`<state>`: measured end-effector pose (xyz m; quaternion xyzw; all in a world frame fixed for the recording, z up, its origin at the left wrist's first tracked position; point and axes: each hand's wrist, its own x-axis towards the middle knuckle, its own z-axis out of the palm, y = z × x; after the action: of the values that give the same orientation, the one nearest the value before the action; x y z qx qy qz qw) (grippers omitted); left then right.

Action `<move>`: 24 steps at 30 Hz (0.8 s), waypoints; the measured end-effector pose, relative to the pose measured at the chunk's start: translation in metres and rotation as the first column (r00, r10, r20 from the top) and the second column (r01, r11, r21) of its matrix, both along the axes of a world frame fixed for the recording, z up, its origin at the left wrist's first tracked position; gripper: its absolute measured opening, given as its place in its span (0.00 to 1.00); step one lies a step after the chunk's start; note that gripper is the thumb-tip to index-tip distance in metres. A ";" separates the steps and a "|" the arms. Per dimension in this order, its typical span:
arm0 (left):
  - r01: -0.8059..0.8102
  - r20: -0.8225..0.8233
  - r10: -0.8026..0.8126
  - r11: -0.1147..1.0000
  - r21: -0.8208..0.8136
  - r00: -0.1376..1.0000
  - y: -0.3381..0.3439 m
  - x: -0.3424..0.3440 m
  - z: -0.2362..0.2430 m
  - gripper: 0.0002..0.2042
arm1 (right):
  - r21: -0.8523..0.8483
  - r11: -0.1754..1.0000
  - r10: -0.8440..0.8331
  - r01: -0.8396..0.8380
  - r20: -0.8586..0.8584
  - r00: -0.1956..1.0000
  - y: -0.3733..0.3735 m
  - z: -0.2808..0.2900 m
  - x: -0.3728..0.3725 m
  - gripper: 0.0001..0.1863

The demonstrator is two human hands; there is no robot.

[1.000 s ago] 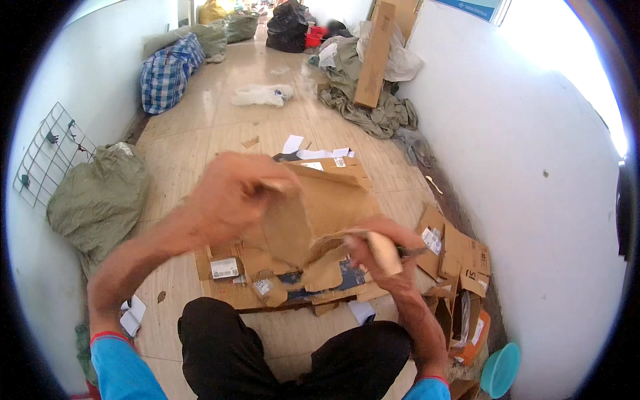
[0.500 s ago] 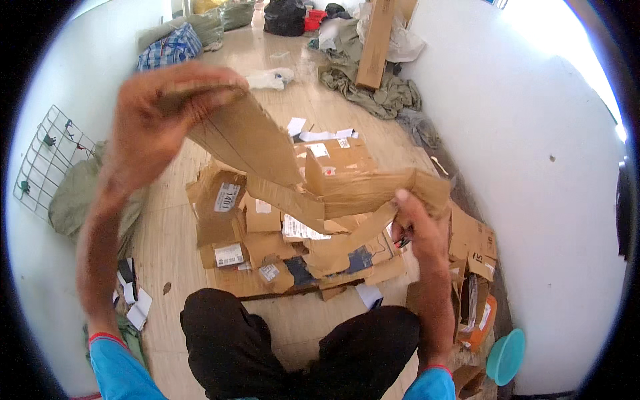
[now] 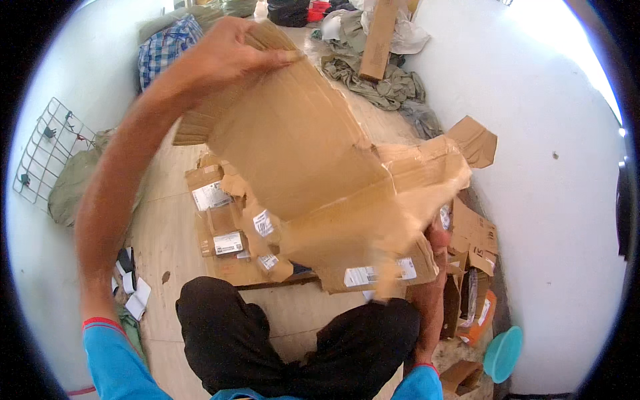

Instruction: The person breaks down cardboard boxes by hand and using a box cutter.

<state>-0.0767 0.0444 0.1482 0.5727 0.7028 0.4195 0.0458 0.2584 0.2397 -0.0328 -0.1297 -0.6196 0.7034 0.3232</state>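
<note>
I hold up a large, creased sheet of torn brown cardboard [image 3: 287,147] with white labels on its lower flap. My left hand [image 3: 250,53] is closed on its upper left edge. My right hand [image 3: 437,237] grips its lower right edge, most of its fingers hidden behind the sheet; whether anything else is in them cannot be seen. Beneath lies a pile of flattened cardboard [image 3: 217,213] with labels, on the pale floor [image 3: 160,233] beyond my bent knees.
More cardboard boxes [image 3: 467,247] and a teal basin [image 3: 503,353] are at right. A wire grid [image 3: 47,147], green sack [image 3: 70,193] and paper scraps [image 3: 137,300] are at left. A checked bag [image 3: 163,50], crumpled cloth [image 3: 370,87] and long carton [image 3: 377,47] line the corridor between white walls [image 3: 533,133].
My left hand has moved up and away from me, lifting and spreading the cardboard. My right hand has sunk lower and behind the sheet, which now covers much of the pile.
</note>
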 end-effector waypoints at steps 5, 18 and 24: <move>-0.084 0.035 0.083 0.996 0.011 0.996 0.030 -0.014 -0.028 0.15 | -0.036 0.989 0.136 -0.145 -0.181 0.974 0.009 -0.013 0.005 0.72; -0.058 0.228 0.103 0.979 -0.196 0.968 0.047 -0.040 -0.041 0.15 | -0.011 0.996 -0.078 0.088 0.355 0.932 0.030 -0.020 0.011 0.32; -0.017 0.145 0.040 0.987 -0.158 0.989 0.069 -0.072 -0.023 0.14 | 0.018 0.977 -0.209 0.214 0.314 0.926 0.062 -0.021 -0.013 0.24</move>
<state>-0.1490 0.1135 0.1255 0.5244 0.7364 0.4050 0.1367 0.2450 0.3014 -0.0537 -0.3087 -0.6398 0.6398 0.2934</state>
